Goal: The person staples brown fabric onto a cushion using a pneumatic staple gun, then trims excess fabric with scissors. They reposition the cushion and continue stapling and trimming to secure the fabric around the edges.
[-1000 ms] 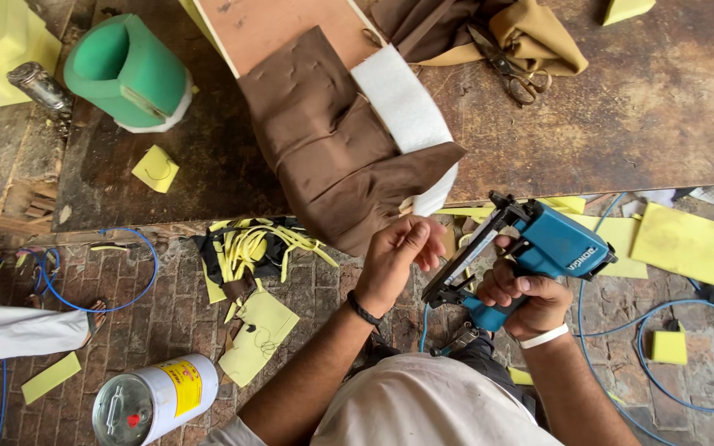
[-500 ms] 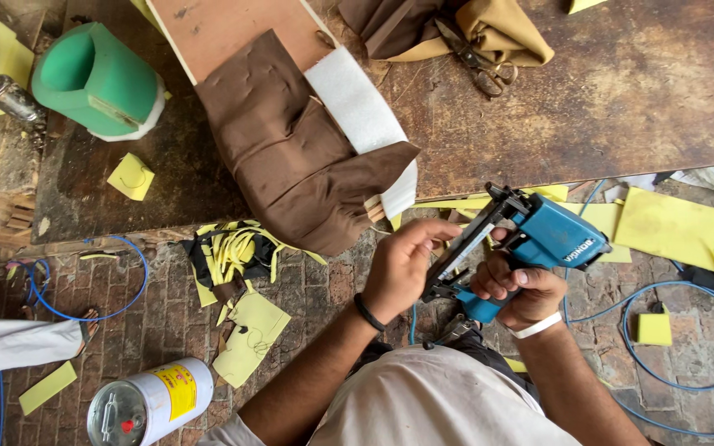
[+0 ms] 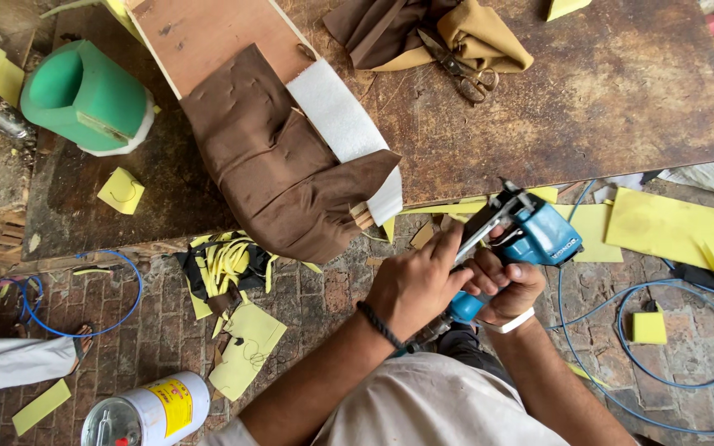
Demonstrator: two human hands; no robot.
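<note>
While right hand [image 3: 507, 285] holds stapler [image 3: 516, 235], left hand [image 3: 416, 281] touches it.

A single head-worn camera looks almost straight down from above the person's chest. The blue staple gun [image 3: 530, 235] sits close under the lens, right of centre. Beyond it, toward the top edge, runs the brown desk [image 3: 621, 91]; below and beside it lies the brick floor [image 3: 324, 289]. No second view overlaps.
</note>
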